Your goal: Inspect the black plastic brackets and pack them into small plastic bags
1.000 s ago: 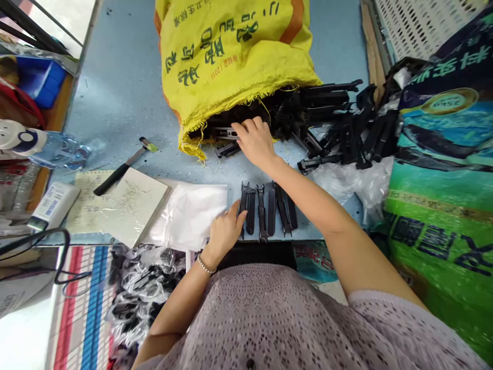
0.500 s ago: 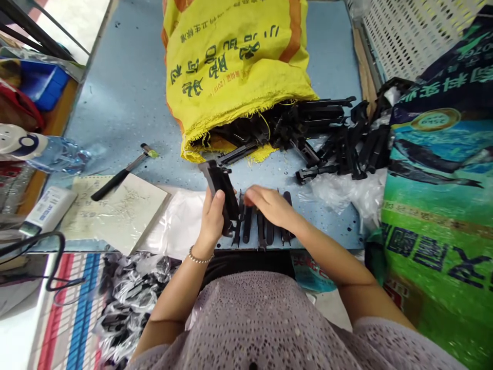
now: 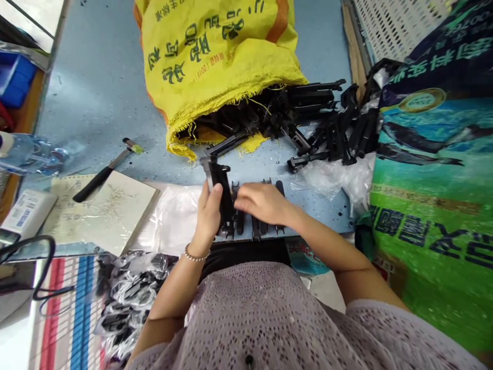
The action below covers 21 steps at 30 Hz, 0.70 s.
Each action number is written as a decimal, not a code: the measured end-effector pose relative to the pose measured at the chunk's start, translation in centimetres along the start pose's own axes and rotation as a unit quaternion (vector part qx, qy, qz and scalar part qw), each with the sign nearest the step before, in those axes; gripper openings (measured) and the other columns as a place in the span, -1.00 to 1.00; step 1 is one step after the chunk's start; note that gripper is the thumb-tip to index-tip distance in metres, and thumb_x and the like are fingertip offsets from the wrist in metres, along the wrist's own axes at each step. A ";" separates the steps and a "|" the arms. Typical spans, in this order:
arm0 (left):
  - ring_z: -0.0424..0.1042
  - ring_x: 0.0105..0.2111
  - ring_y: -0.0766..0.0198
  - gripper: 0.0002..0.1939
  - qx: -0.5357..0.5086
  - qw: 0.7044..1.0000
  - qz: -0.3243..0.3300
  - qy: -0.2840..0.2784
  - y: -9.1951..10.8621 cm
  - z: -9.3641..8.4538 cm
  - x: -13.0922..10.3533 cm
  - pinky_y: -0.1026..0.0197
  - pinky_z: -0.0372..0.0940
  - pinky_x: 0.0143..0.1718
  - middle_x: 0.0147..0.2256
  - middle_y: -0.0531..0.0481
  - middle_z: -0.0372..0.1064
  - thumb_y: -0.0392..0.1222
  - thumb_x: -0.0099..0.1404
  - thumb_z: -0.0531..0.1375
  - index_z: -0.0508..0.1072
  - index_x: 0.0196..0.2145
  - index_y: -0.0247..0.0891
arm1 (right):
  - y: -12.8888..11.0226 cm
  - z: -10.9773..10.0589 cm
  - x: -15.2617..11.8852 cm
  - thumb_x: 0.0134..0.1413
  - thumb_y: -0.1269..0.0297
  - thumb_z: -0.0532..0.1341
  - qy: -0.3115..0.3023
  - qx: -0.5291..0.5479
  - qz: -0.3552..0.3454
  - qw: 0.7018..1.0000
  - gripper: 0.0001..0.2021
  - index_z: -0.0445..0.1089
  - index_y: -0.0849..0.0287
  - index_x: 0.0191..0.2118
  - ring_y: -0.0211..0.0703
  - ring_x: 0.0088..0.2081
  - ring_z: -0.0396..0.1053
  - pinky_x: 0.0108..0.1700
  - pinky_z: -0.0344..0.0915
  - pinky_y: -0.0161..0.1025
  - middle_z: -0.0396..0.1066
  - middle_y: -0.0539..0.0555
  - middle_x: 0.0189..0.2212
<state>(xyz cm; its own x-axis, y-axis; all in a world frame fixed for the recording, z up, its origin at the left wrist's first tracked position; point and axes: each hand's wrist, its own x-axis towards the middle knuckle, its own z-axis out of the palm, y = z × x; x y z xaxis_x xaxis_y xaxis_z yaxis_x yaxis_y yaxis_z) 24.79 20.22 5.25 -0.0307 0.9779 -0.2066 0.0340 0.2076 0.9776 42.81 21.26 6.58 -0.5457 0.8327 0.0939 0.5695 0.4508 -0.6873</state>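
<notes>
Long black plastic piece with widened, flanged upper end [image 3: 221, 190]: held in the left hand [image 3: 208, 213], raised above the blue table [image 3: 100, 113] by its near edge. Pose steep, upper end leaning left; short stub projecting right near the top; pale sheen along left side. Lower part partly covered.

Slim black plastic strips with forked ends [image 3: 256, 228] and smooth, round-ended black bars [image 3: 240, 223]: laid side by side at the table's near edge, lengths running away from it. Mid-row covered; exact count not readable.
</notes>
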 end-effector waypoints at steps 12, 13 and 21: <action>0.54 -0.11 0.05 -0.51 0.275 0.960 0.037 -0.024 -2.1 -3.5 0.3 0.07 0.43 -0.13 -0.11 -0.20 0.56 0.18 0.48 0.04 0.50 0.03 -0.24 | 0.3 2.9 -6.2 0.33 0.10 0.23 0.107 -0.201 0.103 0.968 -0.70 0.47 0.19 0.01 0.23 0.07 0.37 0.08 0.31 0.16 0.46 0.33 0.01; 0.55 -0.13 0.02 -0.49 0.329 0.943 0.036 -0.034 -2.8 -3.5 0.1 0.04 0.43 -0.13 -0.13 -0.24 0.57 0.15 0.50 0.01 0.49 0.10 -0.26 | 0.8 2.7 -6.8 0.28 0.13 0.27 0.121 -0.210 0.136 0.961 -0.61 0.41 0.20 0.13 0.32 0.18 0.29 0.16 0.28 0.25 0.39 0.38 0.12; 0.53 -0.51 0.10 -0.34 0.544 0.834 0.068 -0.053 -5.8 0.8 -1.4 0.16 0.37 -0.41 -0.45 -0.24 0.55 0.08 0.56 -0.10 0.18 0.41 -0.44 | 2.8 -0.7 -6.4 0.30 0.30 0.20 0.113 -0.227 0.157 0.954 -0.66 0.43 0.18 0.15 0.36 0.21 0.24 0.18 0.26 0.31 0.38 0.35 0.13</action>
<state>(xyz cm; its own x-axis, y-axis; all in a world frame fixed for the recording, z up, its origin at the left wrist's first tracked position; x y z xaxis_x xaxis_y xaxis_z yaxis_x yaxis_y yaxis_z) 25.46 17.63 -0.20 0.1340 0.9787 -0.1556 0.9191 -0.0640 0.3887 48.33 17.41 4.50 -0.1874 0.9746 0.1227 0.9191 0.2180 -0.3283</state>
